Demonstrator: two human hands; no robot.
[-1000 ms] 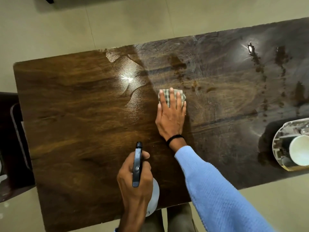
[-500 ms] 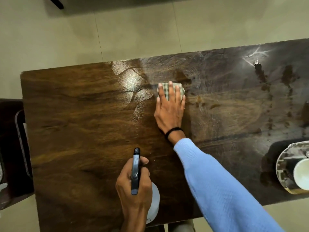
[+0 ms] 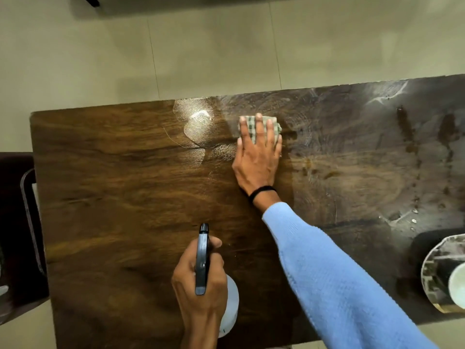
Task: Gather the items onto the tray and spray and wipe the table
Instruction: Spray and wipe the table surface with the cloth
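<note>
My right hand (image 3: 258, 157) lies flat on a folded green checked cloth (image 3: 276, 125) and presses it onto the dark wooden table (image 3: 120, 187) near the far edge. Only the cloth's far rim shows past my fingers. My left hand (image 3: 201, 285) grips a spray bottle (image 3: 230, 306) with a black trigger head (image 3: 202, 260) and a pale body, over the near part of the table. A wet shiny patch (image 3: 198, 129) lies just left of the cloth. The right half of the table carries wet smears and dark streaks (image 3: 407, 132).
A round patterned tray (image 3: 435, 270) sits at the right edge with a white cup (image 3: 458, 285) on it, both cut off by the frame. A dark chair (image 3: 17, 222) stands against the table's left end. Beige tiled floor lies beyond the far edge.
My right hand and the cloth have slid away from me toward the table's far edge. The left hand with the bottle has stayed near the front edge. The camera view has tilted down.
</note>
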